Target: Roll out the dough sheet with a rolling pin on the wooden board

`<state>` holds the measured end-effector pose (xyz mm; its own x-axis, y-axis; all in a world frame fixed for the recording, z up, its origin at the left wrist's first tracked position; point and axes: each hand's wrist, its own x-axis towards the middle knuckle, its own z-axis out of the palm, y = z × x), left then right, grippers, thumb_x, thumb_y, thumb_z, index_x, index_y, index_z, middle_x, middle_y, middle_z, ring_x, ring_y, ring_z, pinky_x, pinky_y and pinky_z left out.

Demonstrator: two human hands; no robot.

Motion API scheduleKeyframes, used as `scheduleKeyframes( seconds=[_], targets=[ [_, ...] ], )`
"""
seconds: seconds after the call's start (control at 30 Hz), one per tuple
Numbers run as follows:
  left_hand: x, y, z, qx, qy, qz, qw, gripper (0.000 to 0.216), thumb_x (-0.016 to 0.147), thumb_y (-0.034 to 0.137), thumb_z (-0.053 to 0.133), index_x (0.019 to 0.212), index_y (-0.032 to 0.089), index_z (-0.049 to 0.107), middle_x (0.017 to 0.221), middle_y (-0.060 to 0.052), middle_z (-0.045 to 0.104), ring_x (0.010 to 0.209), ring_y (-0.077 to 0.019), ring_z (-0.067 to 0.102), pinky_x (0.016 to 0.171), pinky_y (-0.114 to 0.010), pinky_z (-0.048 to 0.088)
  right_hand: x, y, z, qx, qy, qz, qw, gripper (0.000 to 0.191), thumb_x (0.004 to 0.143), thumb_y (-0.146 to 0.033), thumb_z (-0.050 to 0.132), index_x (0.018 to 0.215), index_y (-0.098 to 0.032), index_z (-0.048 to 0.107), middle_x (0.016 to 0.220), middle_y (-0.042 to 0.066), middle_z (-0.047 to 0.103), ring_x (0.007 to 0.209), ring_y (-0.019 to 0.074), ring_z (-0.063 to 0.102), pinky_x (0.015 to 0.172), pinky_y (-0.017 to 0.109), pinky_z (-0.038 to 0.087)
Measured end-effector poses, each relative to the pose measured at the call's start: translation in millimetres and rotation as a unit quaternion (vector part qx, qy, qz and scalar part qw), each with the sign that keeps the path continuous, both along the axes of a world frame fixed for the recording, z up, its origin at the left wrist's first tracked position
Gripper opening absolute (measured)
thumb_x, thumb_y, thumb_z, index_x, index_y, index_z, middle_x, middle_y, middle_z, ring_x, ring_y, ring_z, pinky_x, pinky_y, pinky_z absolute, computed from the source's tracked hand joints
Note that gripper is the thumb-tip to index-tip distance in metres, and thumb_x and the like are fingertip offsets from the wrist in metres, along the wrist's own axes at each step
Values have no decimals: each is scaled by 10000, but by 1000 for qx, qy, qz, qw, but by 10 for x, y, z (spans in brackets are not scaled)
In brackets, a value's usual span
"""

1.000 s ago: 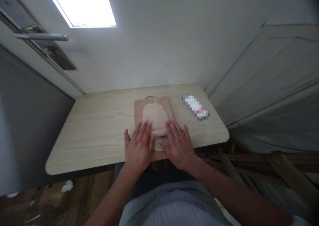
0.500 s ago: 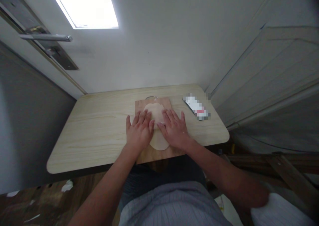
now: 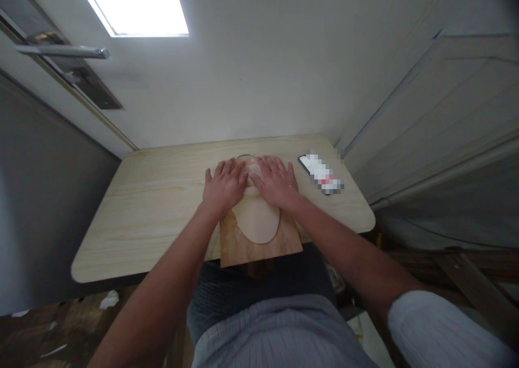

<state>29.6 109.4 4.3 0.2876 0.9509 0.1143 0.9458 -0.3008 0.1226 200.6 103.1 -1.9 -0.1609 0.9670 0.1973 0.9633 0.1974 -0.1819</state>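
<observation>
A flat oval sheet of pale dough (image 3: 259, 223) lies on a wooden cutting board (image 3: 234, 247) on a light wooden table (image 3: 158, 200). My left hand (image 3: 223, 187) and my right hand (image 3: 275, 181) lie side by side, palms down and fingers stretched flat, over the far end of the dough. A pale rounded piece (image 3: 251, 188) shows between them; I cannot tell whether it is a roller or a fold of dough. The board's near end sticks out over the table edge above my lap.
A phone (image 3: 322, 174) lies on the table to the right of my hands. A door with a metal lever handle (image 3: 60, 51) stands at the far left, a white wall behind the table, and paneling at the right. Scraps lie on the floor (image 3: 108, 301).
Both hands have slid away from me along the dough, from its near end to its far end. The near part of the dough now lies uncovered and looks flatter.
</observation>
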Motion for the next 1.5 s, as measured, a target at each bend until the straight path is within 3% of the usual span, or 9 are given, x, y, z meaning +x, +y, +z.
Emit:
scheduleKeyframes(
  seconds=[0.27,0.53,0.7,0.93,1.33,1.5],
  targets=[
    [-8,232,44,-11,-10,-4,1000,562,1047,474,179,1505,269,433,1616,-126,384,1470,-326,353,1133,-683,298,-10,342,-18,-47,17,-24,998,702,1022,-650,290,1561,-206,366,1618,147,358,1454,389,340,1149,671,245],
    [-17,506,-27,-6,-48,18,999,527,1042,480,245,1427,234,508,1550,-145,468,1408,-338,437,1110,-710,314,0,596,4,-53,27,-38,998,622,1046,-578,310,1505,-178,434,1558,170,440,1408,356,404,1112,601,340],
    [-10,538,-32,-12,-53,29,998,513,1039,464,254,1396,225,535,1533,-149,482,1388,-341,455,1110,-704,312,17,664,-27,-42,54,-71,995,567,1037,-527,363,1443,-155,498,1481,168,527,1341,345,466,1095,592,351],
    [-18,362,-29,16,-36,8,999,502,1039,459,251,1390,235,531,1534,-144,478,1378,-333,460,1106,-655,341,-24,450,-53,1,47,-117,992,563,1004,-505,427,1409,-124,515,1440,201,556,1322,370,450,1114,671,250],
    [57,-212,-58,54,-27,33,998,517,1037,448,278,1491,277,457,1590,-99,436,1455,-326,384,1161,-673,259,-9,-198,-125,36,25,-77,996,594,1027,-491,395,1522,-163,407,1576,157,425,1444,360,340,1172,651,153],
    [78,-516,-62,75,-39,28,996,513,1040,465,298,1473,278,500,1581,-90,454,1456,-325,394,1180,-643,237,45,-512,-159,39,27,-47,998,588,1043,-507,355,1509,-158,437,1545,162,470,1437,369,354,1167,655,166]
  ],
)
